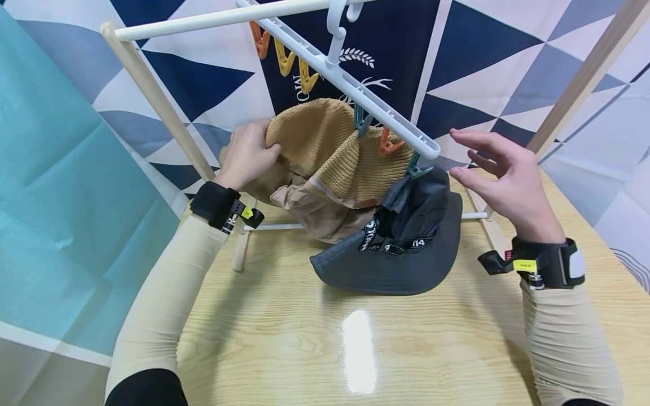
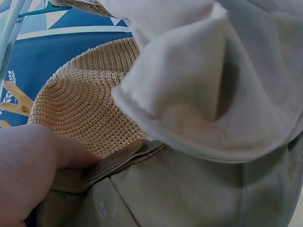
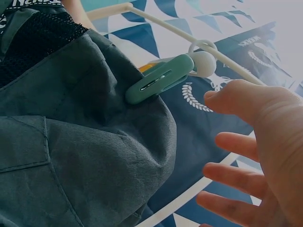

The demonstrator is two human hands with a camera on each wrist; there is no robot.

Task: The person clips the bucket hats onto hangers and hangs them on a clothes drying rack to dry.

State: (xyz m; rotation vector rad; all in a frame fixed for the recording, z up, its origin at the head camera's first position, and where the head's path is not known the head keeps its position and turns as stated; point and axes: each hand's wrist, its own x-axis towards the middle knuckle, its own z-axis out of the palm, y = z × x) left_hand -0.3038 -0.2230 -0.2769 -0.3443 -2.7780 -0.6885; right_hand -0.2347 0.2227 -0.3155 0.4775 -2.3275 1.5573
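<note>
At the left, my left hand (image 1: 249, 152) pinches a khaki cap (image 2: 180, 189) by its strap edge; its other fingers are hidden behind. Beside that cap hangs a knitted tan hat (image 1: 325, 124), with a pale beige fabric hat (image 1: 325, 211) below it. A dark grey brimmed hat (image 1: 401, 248) hangs from a green clip (image 1: 417, 166) at the near end of the white clip hanger (image 1: 350, 84). Just right of that end, my right hand (image 1: 513, 175) is held in the air with fingers spread, touching nothing; the clip shows beside it in the right wrist view.
The hanger hooks onto a rack with a white top bar (image 1: 228, 20) and wooden posts (image 1: 157, 101). Several orange and yellow clips (image 1: 284, 56) hang along its far part. Below is a wooden table (image 1: 284, 327); a patterned cloth (image 1: 487, 51) hangs behind.
</note>
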